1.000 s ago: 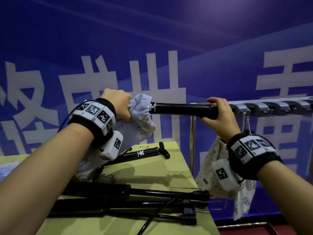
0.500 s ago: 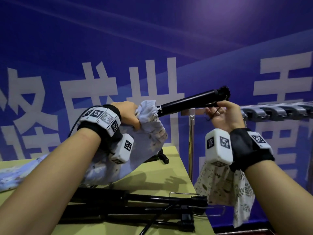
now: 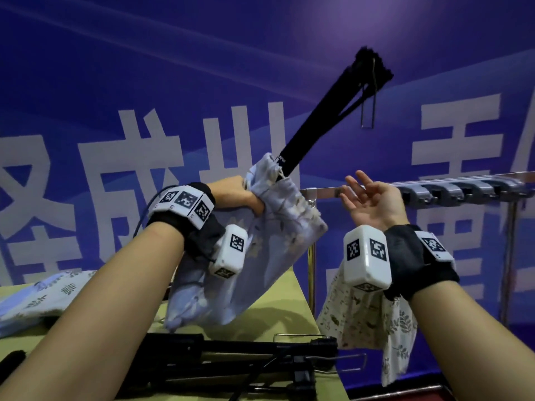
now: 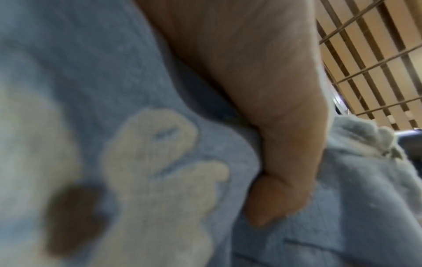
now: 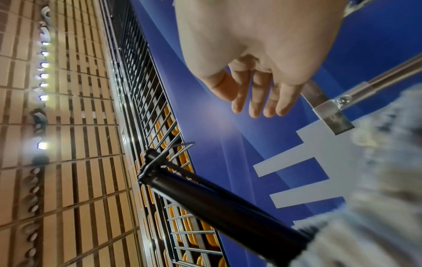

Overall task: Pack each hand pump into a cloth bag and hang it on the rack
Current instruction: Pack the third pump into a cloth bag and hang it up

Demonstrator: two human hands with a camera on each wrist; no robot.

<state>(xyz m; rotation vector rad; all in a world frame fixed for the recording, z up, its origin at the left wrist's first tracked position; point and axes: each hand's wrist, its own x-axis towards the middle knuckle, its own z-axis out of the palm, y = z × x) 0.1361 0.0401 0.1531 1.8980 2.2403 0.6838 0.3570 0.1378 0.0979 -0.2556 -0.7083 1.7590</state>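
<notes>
Gripping the gathered mouth of the blue floral cloth bag (image 3: 269, 235), the left hand (image 3: 240, 195) has its fingers curled tightly into the fabric, as the left wrist view confirms with a finger (image 4: 280, 180) pressed into the cloth; the bag is held up in the air above the yellow-green table (image 3: 278, 308), its lower end hanging down toward the tabletop. The black hand pump (image 3: 324, 117) stands partly inside the bag, its lower part hidden by the cloth; its exposed barrel rises out of the bag mouth and tilts up and to the right, with the wire foot loop (image 3: 368, 111) dangling from its upper end. The right hand (image 3: 373, 201) is spread, palm up, fingers relaxed and parted, holding nothing; it sits just in front of the horizontal bar of the metal rack (image 3: 327, 192), apart from the pump; the right wrist view shows its fingers (image 5: 258, 101) extended and free of the barrel. A white leaf-print cloth bag (image 3: 373, 319) hangs from the rack below the right wrist; grey hooks (image 3: 457, 191) line the rack bar to the right. More black hand pumps (image 3: 225, 363) lie flat on the near edge of the table; another patterned cloth bag (image 3: 37, 296) lies on the table at the left; a blue banner with large white characters (image 3: 144, 68) fills the background.
</notes>
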